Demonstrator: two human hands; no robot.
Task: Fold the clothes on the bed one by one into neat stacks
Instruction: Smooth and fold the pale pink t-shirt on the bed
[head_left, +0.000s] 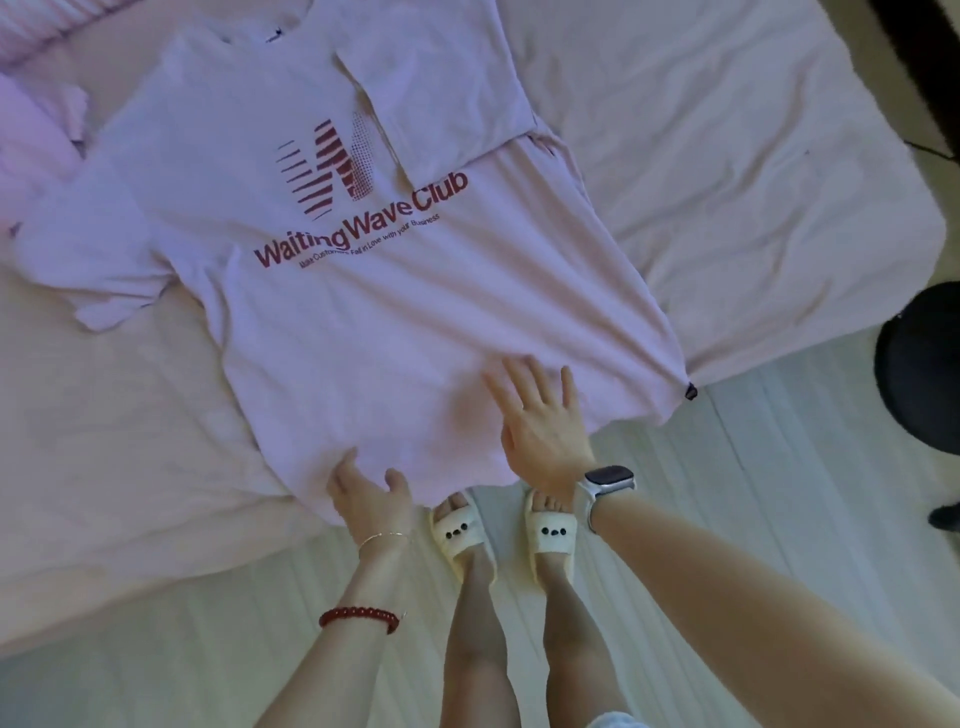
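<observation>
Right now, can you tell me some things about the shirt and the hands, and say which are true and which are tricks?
1. The T-shirt lies printed side up on the bed. True.
2. The right hand is a fist. False: its fingers are spread flat on the hem.
3. One sleeve is folded over the chest. True.
4. The left hand holds a sock. False: it touches the shirt's bottom edge.
5. The watch is on the left wrist. False: the right.

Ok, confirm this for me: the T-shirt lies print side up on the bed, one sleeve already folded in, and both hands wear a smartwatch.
Not quite. Only the right hand has a smartwatch at its wrist; the left hand has bracelets instead, as the head view shows. The T-shirt does lie print up on the bed, one sleeve folded in.
</observation>
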